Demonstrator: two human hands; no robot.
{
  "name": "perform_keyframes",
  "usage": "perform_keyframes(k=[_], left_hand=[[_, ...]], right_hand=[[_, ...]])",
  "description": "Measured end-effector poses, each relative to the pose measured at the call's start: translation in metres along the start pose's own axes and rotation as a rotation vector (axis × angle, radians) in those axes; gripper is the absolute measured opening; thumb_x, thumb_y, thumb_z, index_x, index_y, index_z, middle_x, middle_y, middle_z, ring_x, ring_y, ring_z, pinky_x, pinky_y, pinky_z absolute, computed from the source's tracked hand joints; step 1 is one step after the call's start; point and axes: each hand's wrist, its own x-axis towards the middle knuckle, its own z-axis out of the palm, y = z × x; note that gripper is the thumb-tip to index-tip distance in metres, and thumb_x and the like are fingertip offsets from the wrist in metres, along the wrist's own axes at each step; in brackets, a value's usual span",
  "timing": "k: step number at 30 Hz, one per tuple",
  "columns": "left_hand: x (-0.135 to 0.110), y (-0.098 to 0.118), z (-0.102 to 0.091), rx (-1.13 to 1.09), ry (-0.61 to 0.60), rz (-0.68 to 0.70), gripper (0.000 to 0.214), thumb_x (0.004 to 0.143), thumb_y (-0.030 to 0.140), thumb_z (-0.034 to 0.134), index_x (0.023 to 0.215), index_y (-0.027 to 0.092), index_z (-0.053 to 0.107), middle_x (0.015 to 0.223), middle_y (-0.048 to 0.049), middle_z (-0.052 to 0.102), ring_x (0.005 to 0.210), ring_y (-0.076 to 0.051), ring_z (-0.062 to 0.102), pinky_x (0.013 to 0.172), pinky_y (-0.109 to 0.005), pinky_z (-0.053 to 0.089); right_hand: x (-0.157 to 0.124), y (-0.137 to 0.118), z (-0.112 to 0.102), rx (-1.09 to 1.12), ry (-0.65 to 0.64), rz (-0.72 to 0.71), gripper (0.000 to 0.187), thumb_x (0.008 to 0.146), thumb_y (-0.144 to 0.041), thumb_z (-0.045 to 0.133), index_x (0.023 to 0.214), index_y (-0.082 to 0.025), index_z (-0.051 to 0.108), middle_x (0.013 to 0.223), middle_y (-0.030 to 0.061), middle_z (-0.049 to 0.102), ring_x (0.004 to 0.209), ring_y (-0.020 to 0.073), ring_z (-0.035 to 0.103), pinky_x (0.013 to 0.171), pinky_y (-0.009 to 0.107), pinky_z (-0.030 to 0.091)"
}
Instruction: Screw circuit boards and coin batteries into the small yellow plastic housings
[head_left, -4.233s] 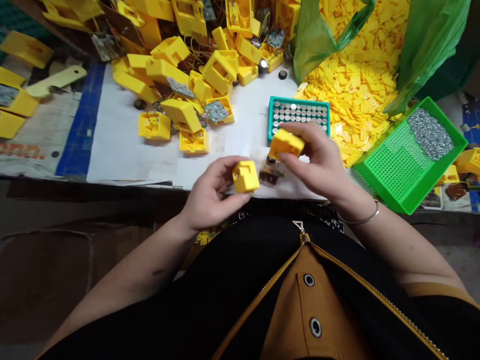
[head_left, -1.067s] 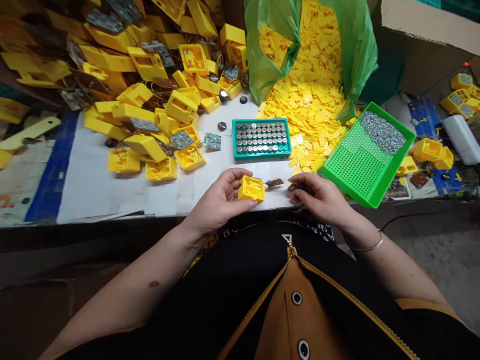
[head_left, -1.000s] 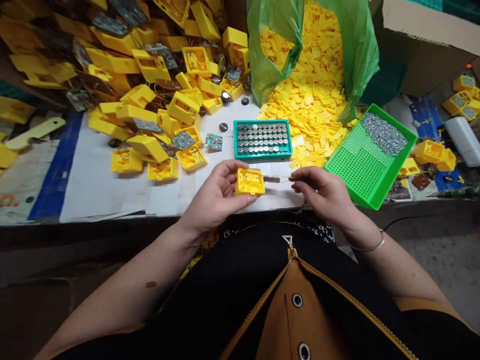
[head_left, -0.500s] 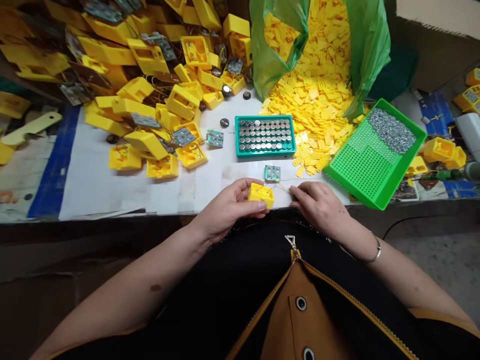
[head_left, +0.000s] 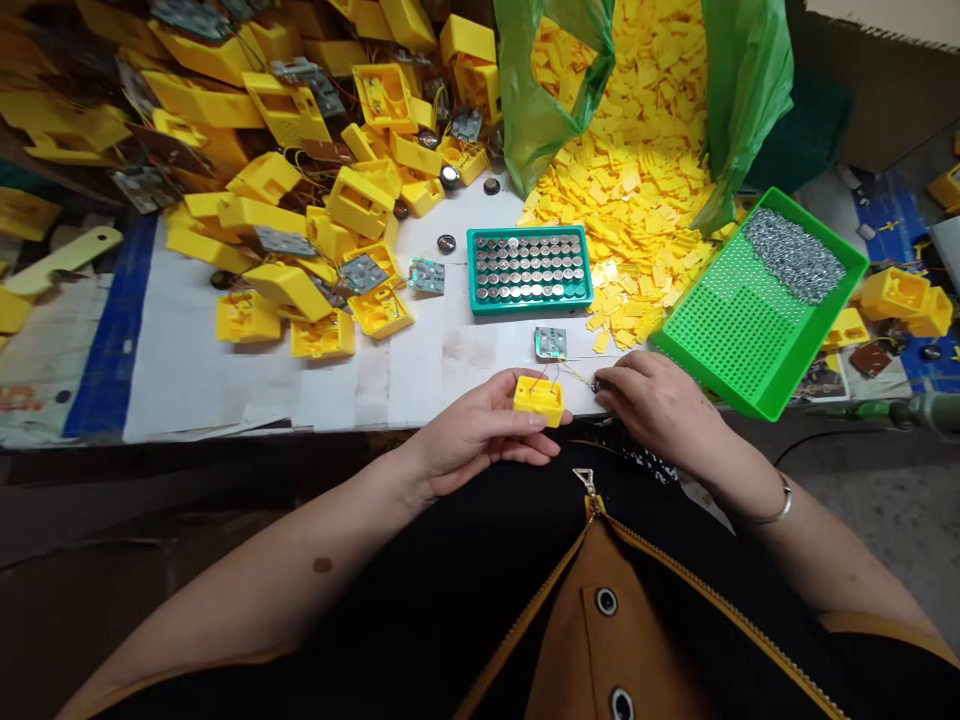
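My left hand grips a small yellow plastic case between thumb and fingers at the table's front edge. Thin red and dark wires run from the case to a small circuit board lying on the white table covering just beyond it. Yellowish wires lead from that board toward my right hand. Its thumb and forefinger pinch a small dark round part at the wire ends, mostly hidden by the fingertips. A teal tray with rows of button cells stands behind the board.
Yellow cases with boards and wires are heaped at the left and back. A green bag spills small yellow plastic pieces. On the right, a green perforated basket holds small metal parts. A loose board lies left of the tray.
The yellow case has shifted slightly right and toward me, and its open side now faces up more. My right hand, pinching the dark round part, has moved a little to the right.
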Motion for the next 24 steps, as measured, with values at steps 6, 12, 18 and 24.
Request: perform_keyframes(k=[6, 12, 18, 24], left_hand=[[0.004, 0.001, 0.003, -0.089, -0.025, 0.023, 0.047, 0.074, 0.010, 0.070, 0.117, 0.019, 0.053, 0.104, -0.0107, 0.073, 0.082, -0.019, 0.074, 0.076, -0.025, 0.060], [0.017, 0.003, 0.022, 0.018, 0.063, 0.098, 0.053, 0.070, 0.003, 0.070, 0.117, 0.021, 0.052, 0.102, -0.0040, 0.070, 0.083, -0.014, 0.072, 0.077, -0.022, 0.057], [0.029, -0.009, 0.031, 0.156, 0.086, 0.343, 0.056, 0.068, 0.007, 0.072, 0.117, 0.021, 0.049, 0.099, -0.0010, 0.068, 0.087, -0.012, 0.066, 0.086, -0.026, 0.051], [0.032, -0.013, 0.034, 0.340, 0.207, 0.525, 0.048, 0.067, 0.006, 0.068, 0.110, 0.020, 0.052, 0.114, -0.0044, 0.061, 0.098, -0.015, 0.063, 0.088, -0.026, 0.050]], right_hand=[[0.002, 0.004, 0.004, 0.119, 0.128, 0.087, 0.021, 0.092, -0.028, 0.054, 0.090, -0.014, 0.069, 0.084, 0.0103, 0.065, 0.077, 0.0194, 0.058, 0.069, 0.033, 0.046], [0.009, -0.002, 0.000, 0.731, 0.195, 0.366, 0.020, 0.083, -0.035, 0.065, 0.087, -0.016, 0.069, 0.082, 0.0052, 0.069, 0.073, 0.0146, 0.062, 0.067, 0.029, 0.049], [0.010, -0.011, 0.004, 0.624, 0.240, 0.192, 0.010, 0.083, -0.027, 0.065, 0.086, -0.017, 0.069, 0.077, 0.0031, 0.065, 0.072, 0.0138, 0.059, 0.067, 0.028, 0.047], [0.016, -0.018, 0.013, 0.275, 0.333, 0.073, 0.014, 0.088, -0.023, 0.057, 0.080, -0.015, 0.064, 0.075, 0.0065, 0.060, 0.070, 0.0171, 0.055, 0.062, 0.030, 0.043]])
